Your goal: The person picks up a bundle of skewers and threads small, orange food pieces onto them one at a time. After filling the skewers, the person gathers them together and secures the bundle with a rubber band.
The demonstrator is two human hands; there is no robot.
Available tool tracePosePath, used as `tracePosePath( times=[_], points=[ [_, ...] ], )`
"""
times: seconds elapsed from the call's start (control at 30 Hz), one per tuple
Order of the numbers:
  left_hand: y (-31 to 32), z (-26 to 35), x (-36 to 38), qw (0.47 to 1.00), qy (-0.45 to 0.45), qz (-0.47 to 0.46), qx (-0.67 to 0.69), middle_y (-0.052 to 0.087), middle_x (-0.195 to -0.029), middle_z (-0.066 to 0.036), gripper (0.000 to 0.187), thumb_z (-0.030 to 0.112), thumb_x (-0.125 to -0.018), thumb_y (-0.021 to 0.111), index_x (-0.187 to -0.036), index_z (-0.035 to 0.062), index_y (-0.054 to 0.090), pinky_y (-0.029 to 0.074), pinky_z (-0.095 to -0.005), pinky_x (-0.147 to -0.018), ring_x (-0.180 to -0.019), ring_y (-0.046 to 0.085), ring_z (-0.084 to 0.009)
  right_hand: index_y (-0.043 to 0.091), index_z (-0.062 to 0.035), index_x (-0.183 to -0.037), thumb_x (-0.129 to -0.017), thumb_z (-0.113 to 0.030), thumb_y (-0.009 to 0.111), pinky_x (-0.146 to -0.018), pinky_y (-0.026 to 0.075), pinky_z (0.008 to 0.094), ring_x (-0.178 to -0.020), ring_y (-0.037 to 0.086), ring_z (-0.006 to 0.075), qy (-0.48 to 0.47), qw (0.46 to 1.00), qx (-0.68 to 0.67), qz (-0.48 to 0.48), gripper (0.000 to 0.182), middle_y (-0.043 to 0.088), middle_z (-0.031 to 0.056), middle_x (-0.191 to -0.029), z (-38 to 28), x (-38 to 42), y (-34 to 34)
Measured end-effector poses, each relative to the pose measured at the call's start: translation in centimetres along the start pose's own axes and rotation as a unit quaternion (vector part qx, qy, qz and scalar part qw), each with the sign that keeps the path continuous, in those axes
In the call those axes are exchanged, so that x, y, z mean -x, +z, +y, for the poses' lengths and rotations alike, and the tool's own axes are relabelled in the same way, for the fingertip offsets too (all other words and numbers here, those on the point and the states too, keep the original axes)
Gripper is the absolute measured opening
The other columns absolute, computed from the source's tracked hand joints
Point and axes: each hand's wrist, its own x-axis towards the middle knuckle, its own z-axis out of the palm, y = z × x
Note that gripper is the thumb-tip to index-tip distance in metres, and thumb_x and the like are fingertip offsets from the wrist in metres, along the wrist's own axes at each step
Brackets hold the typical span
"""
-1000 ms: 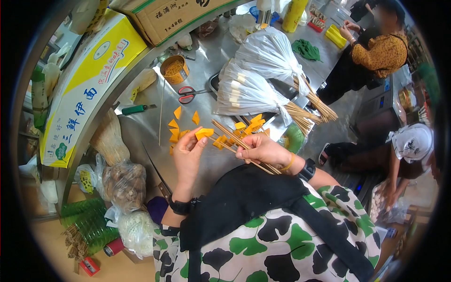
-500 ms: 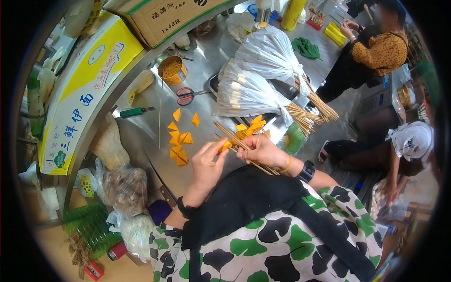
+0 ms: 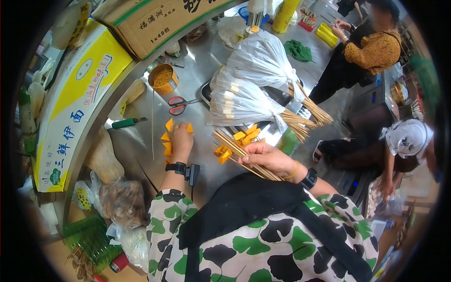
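Note:
My right hand [image 3: 268, 160] is closed around a bundle of bamboo skewers [image 3: 229, 139]. Orange wedge-shaped pieces [image 3: 223, 154] sit at the tip of a skewer held with the bundle. My left hand [image 3: 182, 141] reaches down to loose orange wedges [image 3: 167, 149] on the metal table [image 3: 134, 143]; its fingertips are hidden behind the back of the hand. More orange pieces [image 3: 249, 135] lie beyond the skewers, next to a tray. Past them, white plastic bags [image 3: 239, 99] cover the heads of bundled skewers whose bare ends stick out.
Red-handled scissors [image 3: 177, 105], a tin [image 3: 163, 79] and a green-handled tool [image 3: 124, 123] lie across the table. Cardboard boxes [image 3: 155, 28] stand on the left. A pale gourd [image 3: 104, 157] and bagged goods [image 3: 123, 202] line the near left. Two people [image 3: 374, 49] work at the right.
My left hand has left the skewer tip and moved forward and left onto the loose wedges. My right hand still grips the skewers, with orange pieces now exposed at the tip.

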Motion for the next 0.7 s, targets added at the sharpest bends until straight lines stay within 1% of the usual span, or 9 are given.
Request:
tracePosePath(
  times=[0.03,0.13,0.23,0.33,0.37,0.43,0.53,0.63,0.7],
  points=[
    [-0.1,0.1,0.1,1.0,-0.007,-0.009,0.008,0.056,-0.101,-0.017,0.031,0.008,-0.072,0.072,-0.099,0.0036,0.057,0.046,-0.0421,-0.082,-0.097,0.055,-0.0363,0.064,-0.0052,-0.093,-0.09,-0.017,0.06,-0.057,0.04,0.0149,-0.066,0.053,0.0005,0.012,1.0,-0.001,-0.009,0.013,0.061,-0.0057,-0.077,0.0,0.0,-0.1],
    [-0.7,1.2,1.7,1.0,0.016,0.02,-0.01,0.055,-0.1,-0.017,0.03,0.006,-0.071,0.072,-0.095,0.0041,0.054,0.045,-0.0426,-0.081,-0.096,0.055,-0.0363,0.063,-0.0055,-0.09,-0.089,-0.015,0.062,-0.049,0.035,0.0138,-0.057,0.049,-0.0012,0.015,1.0,0.001,-0.007,0.01,0.061,-0.0041,-0.074,0.0,0.0,0.1],
    [-1.1,1.9,3.1,1.0,-0.002,0.012,-0.006,0.057,-0.099,-0.018,0.029,0.003,-0.071,0.072,-0.092,0.0045,0.051,0.046,-0.0396,-0.08,-0.095,0.056,-0.0381,0.062,-0.0059,-0.089,-0.088,-0.014,0.063,-0.044,0.031,0.0134,-0.052,0.046,-0.0015,0.029,0.998,-0.002,-0.048,0.008,0.061,-0.0028,-0.07,-0.7,0.5,0.5],
    [-1.0,0.6,3.8,0.99,-0.042,-0.055,0.122,0.06,-0.1,-0.015,0.029,0.002,-0.074,0.07,-0.097,0.0046,0.054,0.047,-0.0332,-0.078,-0.094,0.059,-0.0318,0.061,-0.0061,-0.09,-0.087,-0.013,0.064,-0.044,0.031,0.0134,-0.052,0.045,-0.0014,0.045,0.995,0.03,-0.084,0.008,0.061,-0.0017,-0.067,-1.2,0.7,0.5],
    [-0.9,0.2,4.2,0.969,-0.068,-0.041,0.235,0.062,-0.098,-0.014,0.03,0.003,-0.076,0.069,-0.101,0.0037,0.054,0.047,-0.0321,-0.078,-0.091,0.06,-0.0285,0.061,-0.0061,-0.09,-0.087,-0.013,0.064,-0.045,0.032,0.0135,-0.052,0.045,-0.0014,0.05,0.994,0.045,-0.091,0.008,0.061,-0.0014,-0.067,-1.2,0.8,0.5],
    [-1.8,0.3,5.4,0.885,-0.116,-0.011,0.45,0.065,-0.095,-0.011,0.032,0.005,-0.08,0.067,-0.109,0.002,0.055,0.047,-0.0298,-0.076,-0.086,0.062,-0.0219,0.061,-0.0061,-0.089,-0.087,-0.013,0.064,-0.046,0.032,0.014,-0.052,0.045,-0.0011,0.04,0.996,0.057,-0.064,0.008,0.06,-0.0026,-0.066,-0.3,0.5,0.3],
    [-5.8,2.0,7.6,0.79,-0.141,-0.03,0.595,0.063,-0.104,-0.008,0.035,0.005,-0.087,0.061,-0.121,0.0003,0.052,0.047,-0.0255,-0.076,-0.088,0.058,-0.012,0.062,-0.0061,-0.088,-0.086,-0.013,0.065,-0.047,0.033,0.0148,-0.053,0.045,-0.0006,0.033,0.996,0.074,-0.049,0.008,0.056,-0.0048,-0.065,0.2,0.1,0.5],
    [-9.3,4.0,9.8,0.729,-0.139,-0.039,0.669,0.061,-0.107,-0.007,0.036,0.005,-0.089,0.059,-0.123,0.0011,0.051,0.047,-0.0272,-0.078,-0.089,0.059,-0.0126,0.062,-0.0061,-0.087,-0.086,-0.013,0.066,-0.048,0.033,0.0151,-0.053,0.044,-0.0001,0.036,0.994,0.08,-0.063,0.008,0.053,-0.0067,-0.065,0.0,0.3,0.9],
    [-11.0,5.2,11.0,0.715,-0.133,-0.042,0.685,0.061,-0.108,-0.007,0.034,0.006,-0.089,0.059,-0.121,0.0023,0.051,0.048,-0.0266,-0.078,-0.094,0.059,-0.0144,0.062,-0.0062,-0.087,-0.085,-0.013,0.066,-0.048,0.033,0.0152,-0.053,0.044,0.0,0.035,0.994,0.077,-0.075,0.008,0.052,-0.0072,-0.065,-0.1,0.4,1.0]
  ],
)
